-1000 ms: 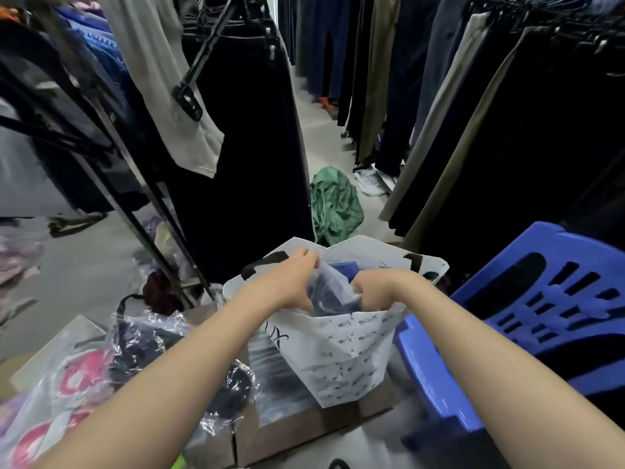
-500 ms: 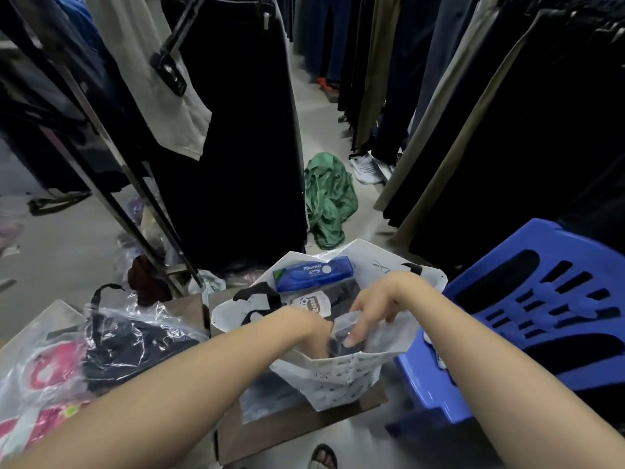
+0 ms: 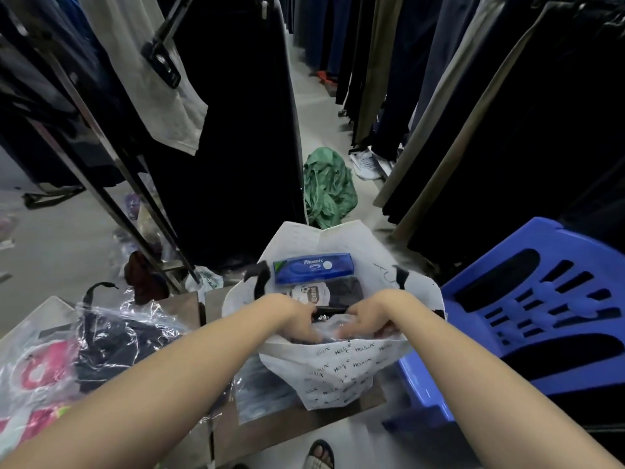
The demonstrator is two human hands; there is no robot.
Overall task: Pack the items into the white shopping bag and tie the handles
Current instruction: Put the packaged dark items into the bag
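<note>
White shopping bag (image 3: 341, 367), half filled: I am seating a clear-wrapped dark garment packet (image 3: 333, 330) against its near wall.

My left hand (image 3: 297, 316) is curling over the packet's edge while my right hand (image 3: 370, 316) is pressing flatter fingers on the film; the bag is standing on a cardboard box (image 3: 297, 428) beside the blue plastic chair (image 3: 541, 299). I am judging it best to be sliding the packet down flat, clear of the blue Phoenix box (image 3: 313, 268), and leaving the 2 black handles (image 3: 258, 282) free for tying.

Bag (image 3: 341, 370) on cardboard (image 3: 304, 426); Phoenix pack (image 3: 313, 267) inside bag, far side; chair (image 3: 541, 299) right; wrapped garments (image 3: 111, 336) left.
</note>
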